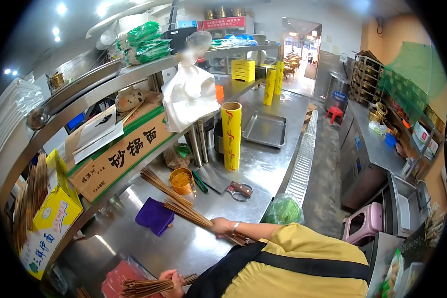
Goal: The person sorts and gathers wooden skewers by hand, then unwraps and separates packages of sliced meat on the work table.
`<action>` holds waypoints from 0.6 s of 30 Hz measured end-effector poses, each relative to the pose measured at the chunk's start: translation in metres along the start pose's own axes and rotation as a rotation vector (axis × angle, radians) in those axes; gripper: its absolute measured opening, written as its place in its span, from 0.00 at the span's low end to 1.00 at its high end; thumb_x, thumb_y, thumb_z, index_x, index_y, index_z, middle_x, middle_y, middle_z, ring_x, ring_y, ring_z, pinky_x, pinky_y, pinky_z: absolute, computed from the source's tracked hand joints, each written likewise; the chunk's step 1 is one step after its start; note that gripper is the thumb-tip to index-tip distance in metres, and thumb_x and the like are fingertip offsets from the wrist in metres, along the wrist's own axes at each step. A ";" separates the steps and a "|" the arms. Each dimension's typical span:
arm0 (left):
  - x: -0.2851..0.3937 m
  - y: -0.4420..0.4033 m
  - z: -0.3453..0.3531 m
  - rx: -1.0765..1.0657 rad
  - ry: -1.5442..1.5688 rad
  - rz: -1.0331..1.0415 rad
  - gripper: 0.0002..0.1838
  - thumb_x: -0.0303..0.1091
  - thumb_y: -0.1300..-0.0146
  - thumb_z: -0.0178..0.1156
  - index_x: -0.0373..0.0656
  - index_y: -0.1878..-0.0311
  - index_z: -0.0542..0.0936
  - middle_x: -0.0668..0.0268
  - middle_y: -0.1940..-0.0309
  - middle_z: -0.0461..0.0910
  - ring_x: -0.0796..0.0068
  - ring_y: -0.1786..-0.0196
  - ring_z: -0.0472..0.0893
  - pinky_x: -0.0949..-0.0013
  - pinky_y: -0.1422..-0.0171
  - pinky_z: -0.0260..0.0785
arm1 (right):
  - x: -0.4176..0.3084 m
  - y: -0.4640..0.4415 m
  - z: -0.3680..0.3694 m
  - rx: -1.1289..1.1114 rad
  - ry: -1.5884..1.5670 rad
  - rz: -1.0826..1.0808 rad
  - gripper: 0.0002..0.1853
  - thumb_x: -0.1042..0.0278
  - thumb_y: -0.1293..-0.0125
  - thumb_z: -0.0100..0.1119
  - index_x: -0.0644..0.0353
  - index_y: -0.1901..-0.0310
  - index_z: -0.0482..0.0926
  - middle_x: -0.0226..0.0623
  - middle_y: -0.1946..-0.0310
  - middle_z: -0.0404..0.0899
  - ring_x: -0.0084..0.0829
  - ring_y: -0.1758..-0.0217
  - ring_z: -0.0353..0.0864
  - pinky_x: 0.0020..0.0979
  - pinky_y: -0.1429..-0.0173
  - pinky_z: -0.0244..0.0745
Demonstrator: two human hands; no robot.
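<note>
My left hand (170,284), low in the view, is closed round a bundle of thin brown bamboo skewers (143,287). Across the steel table my right hand (222,226), with a bracelet at the wrist, grips another bundle of skewers (189,212); its fingers are partly hidden. Beyond that bundle lie more loose skewers (156,180). A purple cloth (154,216) rests on the table between the two hands. Near the right hand are a cleaver (209,180), scissors (240,195) and a metal cup (182,185) of orange bits. Beside the left hand sits a red packet (121,278).
A shelf (149,164) runs along the left, holding a cardboard box (129,149) and a yellow box (49,223) with skewers. Yellow film rolls (231,144) and a steel tray (265,130) stand farther back. Bagged greens (284,211) are at the table's right edge.
</note>
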State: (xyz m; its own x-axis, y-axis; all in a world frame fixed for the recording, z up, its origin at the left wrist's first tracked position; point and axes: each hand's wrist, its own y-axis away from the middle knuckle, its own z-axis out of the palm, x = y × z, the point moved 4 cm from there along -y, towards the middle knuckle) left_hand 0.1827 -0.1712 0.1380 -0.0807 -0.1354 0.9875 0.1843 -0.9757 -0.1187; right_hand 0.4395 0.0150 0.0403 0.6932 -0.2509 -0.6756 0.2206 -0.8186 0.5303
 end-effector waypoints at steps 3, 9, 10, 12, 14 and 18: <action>0.006 -0.001 0.003 -0.030 -0.159 0.008 0.06 0.27 0.37 0.57 0.40 0.57 0.76 0.68 0.73 0.74 0.79 0.70 0.74 0.76 0.65 0.69 | 0.025 0.022 0.007 -0.086 -0.297 -0.089 0.09 0.69 0.43 0.57 0.62 0.61 0.74 0.31 0.82 0.75 0.20 0.86 0.70 0.26 0.83 0.66; -0.002 -0.011 -0.008 0.093 -0.119 0.000 0.06 0.28 0.37 0.56 0.40 0.58 0.76 0.66 0.72 0.75 0.78 0.69 0.74 0.75 0.63 0.69 | -0.032 0.105 -0.015 -0.083 -0.342 -0.414 0.10 0.63 0.37 0.59 0.58 0.60 0.73 0.25 0.79 0.71 0.15 0.78 0.68 0.22 0.73 0.66; 0.012 -0.013 -0.001 0.085 -0.122 -0.003 0.06 0.28 0.37 0.56 0.40 0.58 0.76 0.66 0.72 0.75 0.78 0.69 0.74 0.75 0.63 0.69 | -0.046 0.111 -0.019 -0.078 -0.349 -0.410 0.10 0.63 0.37 0.59 0.58 0.60 0.73 0.25 0.79 0.71 0.15 0.78 0.68 0.22 0.73 0.66; 0.055 -0.017 0.012 0.101 -0.022 0.100 0.06 0.29 0.36 0.56 0.40 0.59 0.76 0.66 0.72 0.75 0.78 0.70 0.74 0.74 0.63 0.69 | -0.082 0.127 -0.030 0.049 -0.295 -0.700 0.21 0.64 0.39 0.61 0.59 0.46 0.71 0.30 0.75 0.75 0.19 0.75 0.72 0.24 0.70 0.71; 0.025 -0.041 0.002 0.044 0.143 0.421 0.05 0.30 0.37 0.55 0.39 0.65 0.71 0.69 0.83 0.68 0.83 0.81 0.66 0.79 0.76 0.59 | -0.104 0.137 -0.034 0.100 -0.324 -0.833 0.22 0.65 0.39 0.61 0.59 0.44 0.70 0.34 0.70 0.77 0.22 0.70 0.74 0.26 0.63 0.72; -0.036 -0.045 0.003 0.068 -0.008 0.259 0.05 0.29 0.36 0.54 0.38 0.63 0.71 0.67 0.83 0.70 0.83 0.81 0.67 0.80 0.76 0.59 | -0.067 0.077 0.004 0.187 -0.038 -0.888 0.23 0.66 0.38 0.60 0.60 0.43 0.69 0.44 0.56 0.78 0.29 0.55 0.76 0.31 0.47 0.70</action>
State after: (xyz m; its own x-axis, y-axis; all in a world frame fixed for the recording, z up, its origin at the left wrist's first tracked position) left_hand 0.1805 -0.1219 0.1082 -0.0144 -0.3778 0.9258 0.2629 -0.8947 -0.3610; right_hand 0.4073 -0.0326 0.1245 0.2973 0.4986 -0.8143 0.5456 -0.7886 -0.2836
